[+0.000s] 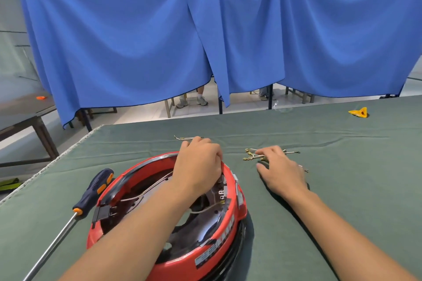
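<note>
Head view, left hand [198, 167] gripping red housing [228, 230], right hand [282, 170] touching clips [250, 156]

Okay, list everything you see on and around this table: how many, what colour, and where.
red housing: one, red, black underside, near table edge, open side up
screwdriver: one, dark blue and orange handle, left of housing
wire leads: small bunch, silvery with brass ends, right of housing
single lead: one, silvery, beyond left hand
yellow piece: one, far right of table
table cover: one, green
curtain: blue, behind table
left hand: grips housing's far rim
right hand: fingers touch wire leads
</note>
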Demonstrator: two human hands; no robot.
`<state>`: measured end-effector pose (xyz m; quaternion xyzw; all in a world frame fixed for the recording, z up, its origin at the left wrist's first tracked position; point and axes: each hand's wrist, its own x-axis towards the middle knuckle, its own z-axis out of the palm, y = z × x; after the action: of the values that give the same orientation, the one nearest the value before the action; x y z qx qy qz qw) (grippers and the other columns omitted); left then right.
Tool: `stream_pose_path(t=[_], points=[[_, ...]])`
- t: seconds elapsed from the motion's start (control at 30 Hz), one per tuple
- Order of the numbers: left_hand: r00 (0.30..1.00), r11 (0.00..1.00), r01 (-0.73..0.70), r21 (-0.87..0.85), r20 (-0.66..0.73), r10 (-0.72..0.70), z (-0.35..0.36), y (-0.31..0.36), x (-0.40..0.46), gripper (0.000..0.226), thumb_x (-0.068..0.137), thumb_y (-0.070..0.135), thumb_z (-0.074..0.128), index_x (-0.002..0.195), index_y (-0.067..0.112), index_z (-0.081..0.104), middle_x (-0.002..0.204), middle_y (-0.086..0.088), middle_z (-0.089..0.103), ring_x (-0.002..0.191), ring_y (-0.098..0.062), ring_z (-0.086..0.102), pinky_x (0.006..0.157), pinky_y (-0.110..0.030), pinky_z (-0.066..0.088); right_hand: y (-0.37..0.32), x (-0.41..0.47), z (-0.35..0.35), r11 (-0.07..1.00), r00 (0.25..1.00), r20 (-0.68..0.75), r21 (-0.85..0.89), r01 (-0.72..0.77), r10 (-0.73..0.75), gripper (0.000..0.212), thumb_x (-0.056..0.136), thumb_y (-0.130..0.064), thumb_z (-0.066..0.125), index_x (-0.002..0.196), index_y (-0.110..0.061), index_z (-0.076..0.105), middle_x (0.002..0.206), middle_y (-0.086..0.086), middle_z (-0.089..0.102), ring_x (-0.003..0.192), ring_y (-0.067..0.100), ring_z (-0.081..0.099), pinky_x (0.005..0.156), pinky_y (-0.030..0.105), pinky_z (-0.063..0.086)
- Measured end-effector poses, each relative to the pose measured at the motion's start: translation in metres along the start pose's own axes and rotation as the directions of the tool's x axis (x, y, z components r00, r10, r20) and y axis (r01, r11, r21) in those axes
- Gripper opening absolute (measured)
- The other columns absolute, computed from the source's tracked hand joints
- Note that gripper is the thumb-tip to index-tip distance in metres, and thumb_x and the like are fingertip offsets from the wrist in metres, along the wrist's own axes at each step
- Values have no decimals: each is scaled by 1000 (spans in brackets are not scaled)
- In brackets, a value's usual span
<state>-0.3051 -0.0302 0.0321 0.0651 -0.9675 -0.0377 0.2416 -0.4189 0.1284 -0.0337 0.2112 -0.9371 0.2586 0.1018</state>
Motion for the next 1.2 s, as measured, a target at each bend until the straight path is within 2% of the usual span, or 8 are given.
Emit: stream_pose_path(t=[0.17, 0.37, 0.63, 0.77, 0.87, 0.93, 1.07, 1.2], points=[[1000, 1000, 1, 13, 11, -2, 2, 0, 0, 28, 92, 16, 41, 96, 24, 67, 108, 5, 62, 107, -18, 47, 86, -30, 29, -5, 15, 11, 991, 998, 41, -126, 47, -42, 30, 99, -34, 39, 126, -34, 53, 131, -10, 49, 112, 26, 56, 84, 34, 41], [1000, 1000, 1, 22, 30, -2, 1, 1, 0, 28, 93, 17, 41, 98, 23, 67, 109, 4, 62, 108, -19, 46, 86, -31, 29, -4, 17, 11, 996, 999, -21, -81, 47, -49, 13, 95, -32, 50, 99, -28, 61, 109, -6, 55, 102, 22, 58, 75, 32, 39], [999, 1000, 5, -8, 53, -4, -3, 1, 0, 28, 93, 16, 41, 98, 23, 67, 107, 3, 62, 106, -19, 47, 89, -32, 31, -8, -7, -1, 989, 986, -76, -20, 144, -146, 7, 91, -28, 52, 94, -27, 58, 96, -9, 64, 96, 19, 59, 70, 30, 38], [998, 1000, 6, -19, 61, -5, -3, 2, -2, 28, 93, 17, 40, 99, 23, 67, 109, 3, 62, 108, -19, 47, 89, -32, 31, -6, -7, -8, 990, 965, -221, -60, 128, -138, 20, 91, -26, 50, 109, -29, 58, 107, -12, 63, 105, 16, 53, 70, 30, 38], [998, 1000, 8, -15, 61, -7, -3, 2, -2, 29, 94, 18, 40, 102, 22, 67, 110, 2, 62, 108, -21, 47, 89, -33, 32, -6, -3, 1, 969, 986, -30, -192, 157, -166, 39, 95, -31, 45, 134, -28, 46, 132, -9, 53, 123, 17, 39, 92, 32, 35], [998, 1000, 8, -16, 60, -7, -3, 2, -3, 29, 94, 19, 40, 103, 22, 68, 111, 1, 62, 109, -22, 47, 89, -34, 33, -8, -1, 7, 964, 993, 32, -237, 121, -117, 43, 97, -36, 40, 139, -27, 41, 136, -4, 51, 125, 21, 37, 99, 34, 31], [998, 999, 13, -32, 60, -11, -4, 1, -3, 29, 94, 19, 40, 103, 21, 68, 111, 1, 62, 110, -22, 47, 90, -34, 33, -8, 4, 9, 950, 997, -12, -304, 70, -78, 38, 95, -44, 43, 128, -25, 52, 126, 0, 53, 120, 22, 39, 94, 33, 29], [998, 999, 14, -44, 58, -12, -4, 0, -3, 29, 94, 18, 40, 103, 21, 68, 110, 1, 62, 109, -22, 47, 90, -34, 32, -13, 3, 6, 976, 998, -68, -217, -12, -3, 28, 95, -43, 47, 105, -24, 64, 111, 0, 62, 112, 24, 44, 90, 34, 31]])
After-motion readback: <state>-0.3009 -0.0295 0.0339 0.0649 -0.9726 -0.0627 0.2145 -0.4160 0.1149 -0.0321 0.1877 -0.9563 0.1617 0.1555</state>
